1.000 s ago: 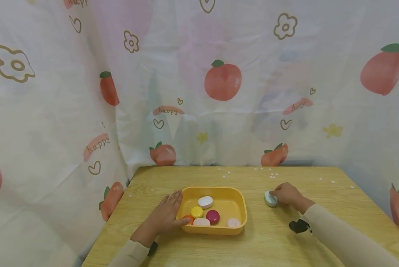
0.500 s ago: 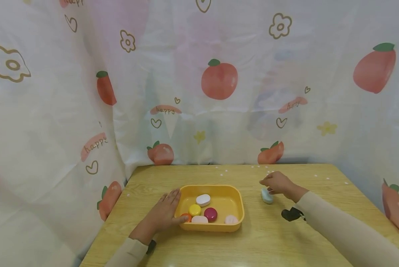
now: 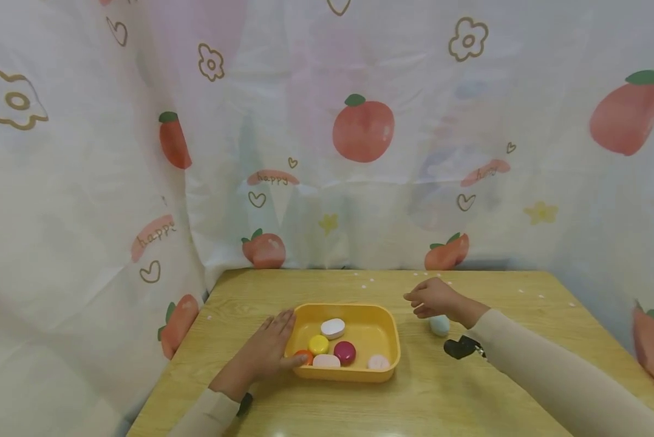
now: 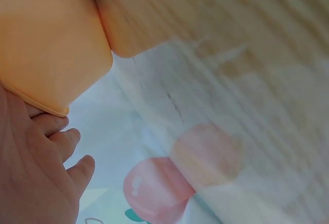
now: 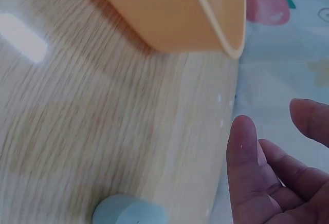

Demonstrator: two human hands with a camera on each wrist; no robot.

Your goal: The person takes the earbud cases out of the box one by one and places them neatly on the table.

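Observation:
My left hand [image 3: 266, 349] rests against the left side of a yellow tray [image 3: 354, 374], thumb over the rim; its fingers also lie along the tray's wall [image 4: 56, 39] in the left wrist view. Inside are large toy-like tablets: an oblong white one [image 3: 333, 328], a round yellow one [image 3: 319, 345], a dark magenta one [image 3: 345, 352] and several others. My right hand [image 3: 436, 298] is raised to the right of the tray, thumb and fingers apart, holding nothing. Beneath it a pale blue-green tablet [image 3: 440, 326] stands on the table, also visible in the right wrist view at the bottom.
The wooden table [image 3: 332, 409] backs onto a white curtain [image 3: 305, 224] printed with fruit and flowers. Small white specks [image 3: 364, 286] are scattered near the table's far edge. A black wrist device [image 3: 460, 348] hangs under the right sleeve [image 3: 545, 364].
My right hand has let go of the pale blue-green tablet, lifted off it and moved left towards the tray. The tablet stays on the table. The left hand keeps its place at the tray.

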